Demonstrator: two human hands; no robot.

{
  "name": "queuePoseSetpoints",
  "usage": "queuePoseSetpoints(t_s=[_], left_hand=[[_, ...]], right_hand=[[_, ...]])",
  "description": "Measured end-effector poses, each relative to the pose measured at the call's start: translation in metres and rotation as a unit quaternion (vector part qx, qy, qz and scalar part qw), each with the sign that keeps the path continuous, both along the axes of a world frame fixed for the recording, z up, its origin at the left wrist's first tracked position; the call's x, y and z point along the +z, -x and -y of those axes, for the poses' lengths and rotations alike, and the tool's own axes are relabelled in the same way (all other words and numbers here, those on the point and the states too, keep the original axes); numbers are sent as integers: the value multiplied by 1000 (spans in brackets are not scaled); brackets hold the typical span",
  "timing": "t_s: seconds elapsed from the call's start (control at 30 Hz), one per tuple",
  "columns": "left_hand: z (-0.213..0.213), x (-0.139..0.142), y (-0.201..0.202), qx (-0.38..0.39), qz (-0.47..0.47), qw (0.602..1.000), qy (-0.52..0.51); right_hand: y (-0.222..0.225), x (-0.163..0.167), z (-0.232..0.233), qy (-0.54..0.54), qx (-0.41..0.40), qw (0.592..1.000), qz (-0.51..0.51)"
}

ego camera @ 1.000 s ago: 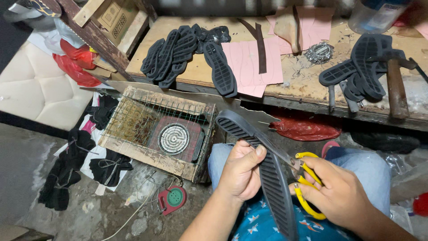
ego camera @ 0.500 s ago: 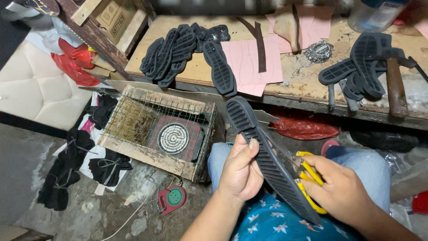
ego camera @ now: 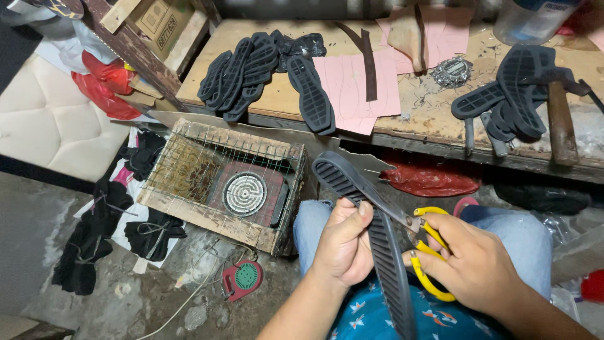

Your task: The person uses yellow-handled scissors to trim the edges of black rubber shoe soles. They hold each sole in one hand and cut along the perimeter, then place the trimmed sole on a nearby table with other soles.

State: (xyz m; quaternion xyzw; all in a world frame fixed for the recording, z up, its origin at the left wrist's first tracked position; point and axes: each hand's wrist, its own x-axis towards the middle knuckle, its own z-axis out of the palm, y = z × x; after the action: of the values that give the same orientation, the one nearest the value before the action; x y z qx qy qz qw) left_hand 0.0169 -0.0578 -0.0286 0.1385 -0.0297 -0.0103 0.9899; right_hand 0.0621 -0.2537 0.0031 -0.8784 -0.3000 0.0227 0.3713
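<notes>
- two hands busy: our left hand clamps a black sole, our right hand grips yellow scissors
- more soles litter the wooden bench; a wire-caged heater sits on the concrete floor

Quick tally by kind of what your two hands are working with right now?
Black ribbed rubber shoe sole, gripped by the left hand: 1
Yellow-handled scissors, in the right hand, blades at the sole's edge: 1
Total: 2
</notes>
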Motion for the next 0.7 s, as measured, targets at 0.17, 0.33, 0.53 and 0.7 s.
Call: queuePoseSetpoints(t_s=[0.17, 0.33, 0.53, 0.7], left_hand=[[0, -4, 0, 1, -18, 1000, 6], [1, -10, 0, -7, -5, 1000, 13], [2, -8, 0, -4, -18, 1000, 3], [6, -6, 1, -27, -12, 1000, -4]], right_hand=[[0, -5, 2, -24, 1, 1000, 15], [0, -11, 2, -24, 26, 996, 81], [-6, -7, 2, -16, 10, 999, 48], [-7, -2, -2, -2, -11, 1000, 4]])
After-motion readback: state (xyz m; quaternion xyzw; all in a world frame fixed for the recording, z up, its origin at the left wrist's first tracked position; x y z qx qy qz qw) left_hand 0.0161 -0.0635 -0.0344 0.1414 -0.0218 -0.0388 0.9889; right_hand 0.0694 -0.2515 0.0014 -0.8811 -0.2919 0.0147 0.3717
